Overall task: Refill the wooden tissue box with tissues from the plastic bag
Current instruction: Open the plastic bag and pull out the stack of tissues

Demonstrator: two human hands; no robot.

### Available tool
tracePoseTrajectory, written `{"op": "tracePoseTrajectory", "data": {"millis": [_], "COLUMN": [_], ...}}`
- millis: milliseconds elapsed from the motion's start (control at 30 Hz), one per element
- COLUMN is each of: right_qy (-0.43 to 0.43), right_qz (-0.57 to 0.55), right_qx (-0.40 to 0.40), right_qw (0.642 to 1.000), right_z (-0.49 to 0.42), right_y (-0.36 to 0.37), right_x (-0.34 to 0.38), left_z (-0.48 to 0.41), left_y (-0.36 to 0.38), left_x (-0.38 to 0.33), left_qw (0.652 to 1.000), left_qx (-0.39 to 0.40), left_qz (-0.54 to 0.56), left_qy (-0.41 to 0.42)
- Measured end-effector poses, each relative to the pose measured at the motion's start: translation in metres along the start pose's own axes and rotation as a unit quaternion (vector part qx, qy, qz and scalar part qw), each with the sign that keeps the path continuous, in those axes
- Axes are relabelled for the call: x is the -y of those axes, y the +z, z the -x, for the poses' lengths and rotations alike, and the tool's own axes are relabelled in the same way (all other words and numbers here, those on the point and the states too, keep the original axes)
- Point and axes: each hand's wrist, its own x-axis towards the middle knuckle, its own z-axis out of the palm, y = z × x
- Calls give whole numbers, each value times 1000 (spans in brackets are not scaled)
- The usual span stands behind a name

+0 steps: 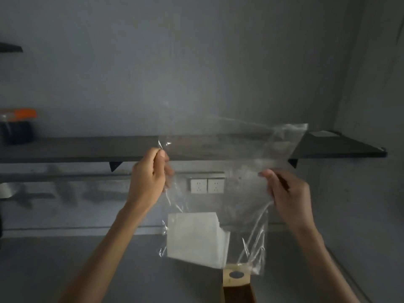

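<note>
A clear plastic bag [229, 162] hangs in the air in front of me, its mouth at the top. My left hand [150, 173] pinches the bag's upper left edge. My right hand [288, 193] pinches its right side, a little lower. A white stack of tissues [194, 237] lies in the bag's lower left corner. Below the bag, on the grey counter, the wooden tissue box [237, 285] stands with its inside showing; its lid with an oval slot leans at the far end.
A dark shelf [87, 147] runs across the wall behind the bag, with a dark jar with an orange lid [17, 125] at its left end. Two white wall sockets [206, 185] sit under the shelf. The grey counter [65, 270] spreads below.
</note>
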Motion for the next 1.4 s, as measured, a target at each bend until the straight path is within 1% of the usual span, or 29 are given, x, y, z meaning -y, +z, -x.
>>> {"op": "tracePoseTrajectory", "data": {"millis": [67, 167, 233, 267, 333, 433, 500, 567, 700, 800, 833, 900, 967, 1033, 1100, 1167, 1200, 1233, 1267, 1300, 1333, 1367, 1400], "right_qy": [-27, -74, -42, -17, 22, 69, 117, 158, 270, 297, 322, 382, 408, 391, 357, 273, 217, 164, 119, 88, 71, 68, 76], "right_qz": [86, 102, 122, 101, 44, -21, -35, -29, -36, 48, 74, 119, 152, 177, 154, 150, 168, 192, 222, 253, 283, 304, 310], "right_qx": [33, 42, 55, 53, 53, 118, 144, 163, 228, 264, 271, 263, 264, 282, 299, 303, 314, 332, 362, 404, 454, 502, 538], "right_qw": [995, 991, 990, 993, 997, 990, 982, 973, 935, 916, 904, 878, 861, 858, 872, 901, 909, 909, 898, 874, 842, 807, 780], "right_z": [-3, 2, 11, 15, 16, 28, 39, 56, 118, 177, 195, 222, 233, 231, 226, 213, 206, 197, 189, 180, 173, 167, 163], "right_y": [5, 10, 12, 14, 18, 25, 37, 47, 69, 91, 99, 112, 122, 132, 145, 160, 168, 177, 186, 196, 206, 215, 222], "right_x": [1, -3, -8, -11, -11, -16, -24, -34, -69, -90, -96, -105, -106, -100, -91, -77, -71, -66, -63, -62, -62, -62, -62], "left_z": [3, 11, 26, 32, 33, 48, 61, 77, 138, 195, 213, 243, 265, 279, 287, 289, 288, 287, 285, 283, 282, 281, 279], "left_y": [-8, -16, -13, -12, -9, -11, -13, -16, -28, -38, -42, -47, -52, -53, -54, -56, -57, -58, -58, -57, -57, -58, -59], "left_x": [23, 47, 65, 70, 78, 94, 112, 137, 195, 225, 234, 249, 258, 259, 261, 263, 264, 264, 264, 265, 265, 266, 268], "left_qw": [999, 997, 995, 993, 991, 983, 977, 976, 959, 944, 937, 919, 902, 891, 888, 887, 888, 888, 889, 888, 886, 880, 873], "left_qx": [46, 60, 74, 81, 96, 142, 165, 169, 171, 177, 174, 177, 193, 203, 194, 187, 188, 195, 202, 209, 215, 228, 243], "left_qz": [18, 46, 69, 86, 98, 114, 134, 119, 69, 32, 24, 25, 37, 48, 53, 52, 53, 56, 62, 65, 69, 72, 71], "left_qy": [-13, 24, -6, -16, -4, -1, -17, -63, -216, -276, -302, -351, -385, -403, -415, -419, -416, -412, -407, -404, -404, -410, -416]}}
